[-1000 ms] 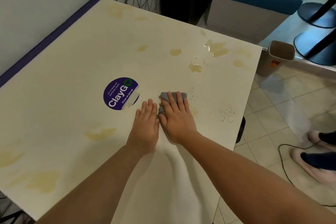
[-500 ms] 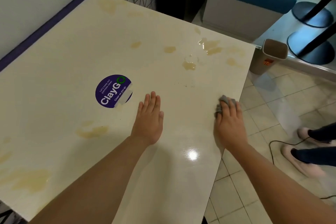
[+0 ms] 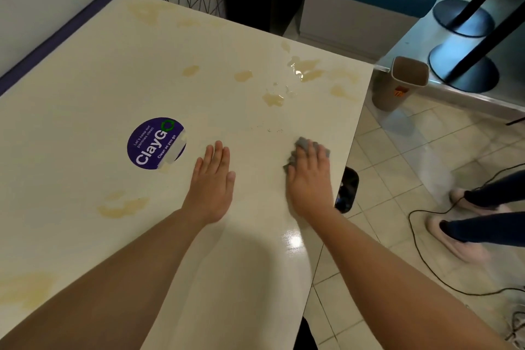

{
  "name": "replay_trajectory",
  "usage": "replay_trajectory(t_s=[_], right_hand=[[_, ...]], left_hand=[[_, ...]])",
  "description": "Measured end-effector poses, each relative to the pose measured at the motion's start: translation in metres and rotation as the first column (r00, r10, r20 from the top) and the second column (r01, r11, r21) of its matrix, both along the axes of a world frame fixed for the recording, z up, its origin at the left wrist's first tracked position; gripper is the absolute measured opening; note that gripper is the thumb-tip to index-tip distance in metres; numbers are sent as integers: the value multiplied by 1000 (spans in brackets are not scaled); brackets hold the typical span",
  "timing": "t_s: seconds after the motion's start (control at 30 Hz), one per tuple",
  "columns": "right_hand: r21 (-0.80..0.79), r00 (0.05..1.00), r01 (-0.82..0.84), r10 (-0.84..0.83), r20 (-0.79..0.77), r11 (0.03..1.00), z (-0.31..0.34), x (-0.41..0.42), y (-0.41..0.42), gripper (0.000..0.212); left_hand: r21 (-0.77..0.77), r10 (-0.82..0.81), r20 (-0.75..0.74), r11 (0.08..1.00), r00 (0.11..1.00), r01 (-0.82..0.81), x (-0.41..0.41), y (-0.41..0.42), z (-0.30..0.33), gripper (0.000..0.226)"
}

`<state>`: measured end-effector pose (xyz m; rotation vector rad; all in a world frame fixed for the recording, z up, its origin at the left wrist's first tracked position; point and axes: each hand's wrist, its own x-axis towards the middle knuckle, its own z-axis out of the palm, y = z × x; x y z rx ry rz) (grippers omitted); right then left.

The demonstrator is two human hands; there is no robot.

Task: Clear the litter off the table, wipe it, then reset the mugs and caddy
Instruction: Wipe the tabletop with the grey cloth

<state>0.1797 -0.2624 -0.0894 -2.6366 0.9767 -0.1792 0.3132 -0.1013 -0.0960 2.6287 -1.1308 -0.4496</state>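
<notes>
Since a half-second ago, the grey cloth [image 3: 309, 150] has slid left from the table [image 3: 85, 79] edge, pressed flat under the right hand [image 3: 309, 179]. Left hand [image 3: 213, 182] rests flat, holding nothing, beside the purple sticker [image 3: 156, 143]. Yellow spills [image 3: 304, 71] lie farther off; a bin [image 3: 397, 85] stands far right.

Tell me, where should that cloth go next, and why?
Probably forward: the right hand presses the grey cloth flat near the table's right edge, and dark specks lie just ahead, with wet yellowish puddles beyond. The left hand rests flat, bracing.
</notes>
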Motion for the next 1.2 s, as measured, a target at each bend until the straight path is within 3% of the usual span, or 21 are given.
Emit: replay_trajectory(t_s=[0.1,0.2,0.27,0.33,0.4,0.47,0.53,0.63,0.73,0.93,1.07,1.2], right_hand=[[-107,998,68,-66,21,992,-2,-32,-38,43],[57,961,277,-277,-10,959,-7,-66,-65,37],[181,909,364,-391,145,914,-5,-72,-61,34],[174,871,281,-327,367,944,15,-54,-41,32],[119,878,142,-180,444,983,30,-26,-17,32],[41,933,-18,2,360,999,40,2,10,32],[76,975,-152,137,176,985,39,27,34,44],[87,947,-307,313,-74,948,23,53,46,65],[52,902,-386,389,-186,921,4,64,46,59],[51,930,-349,352,-101,936,-8,59,30,56],[-135,933,-359,349,-92,924,-14,27,-30,43],[-116,994,-27,14,-107,993,-16,-4,-80,55]], left_hand=[[21,1,-3,1000,1000,-1,0,0,0,56],[17,4,5,1000,1000,-4,-1,-1,0,57],[13,7,19,1000,1000,-7,-2,-1,-1,57],[12,10,18,1000,1000,-10,-1,-1,-1,57],[23,3,-5,1000,1000,-3,1,-2,-2,56],[3,-7,-17,1000,1000,7,1,-1,-1,56],[-63,-2,-14,998,1000,1,3,0,0,61],[-141,4,-28,990,1000,-8,6,5,2,62],[-154,-1,-1,988,1000,1,9,10,0,63],[-129,5,32,992,999,-1,13,7,-7,68],[-98,-7,39,995,999,11,15,9,-10,67],[-94,-7,45,996,999,11,16,8,-11,67]])
